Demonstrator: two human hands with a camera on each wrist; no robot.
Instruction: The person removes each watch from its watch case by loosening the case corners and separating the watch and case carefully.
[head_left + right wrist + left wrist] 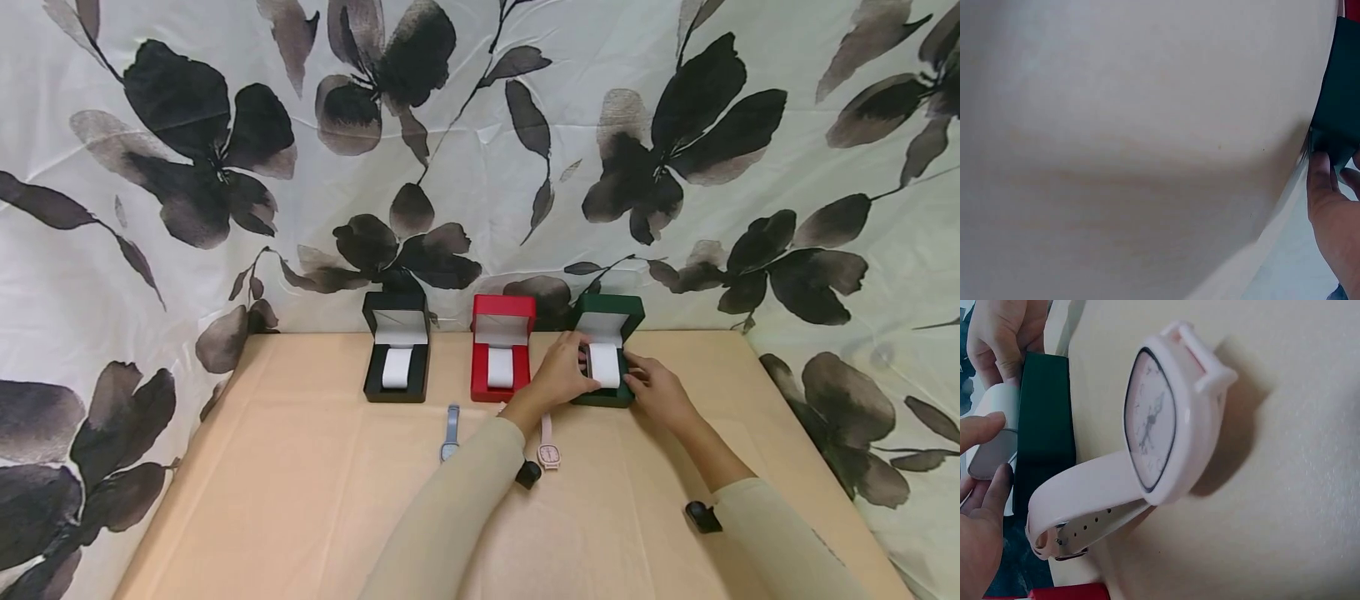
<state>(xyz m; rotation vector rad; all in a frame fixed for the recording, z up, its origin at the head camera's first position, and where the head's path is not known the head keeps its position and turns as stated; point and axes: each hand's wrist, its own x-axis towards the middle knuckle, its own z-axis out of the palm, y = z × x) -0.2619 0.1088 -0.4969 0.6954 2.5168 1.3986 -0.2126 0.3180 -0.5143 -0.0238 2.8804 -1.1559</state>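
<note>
The green watch box stands with its lid up at the right of a row, a white cushion inside. My left hand pinches the cushion at its left end; in the left wrist view, the thumb and fingers lie around that end. On the box's other side, my right hand grips the right wall, its fingers against the green surface in the right wrist view. A pink watch rests on the table below the box, its strap buckled in a loop.
Left of the green box stand an open red box and an open black box, each with a white cushion. A blue watch lies in front of them, partly behind my left sleeve. Floral cloth hangs behind the table.
</note>
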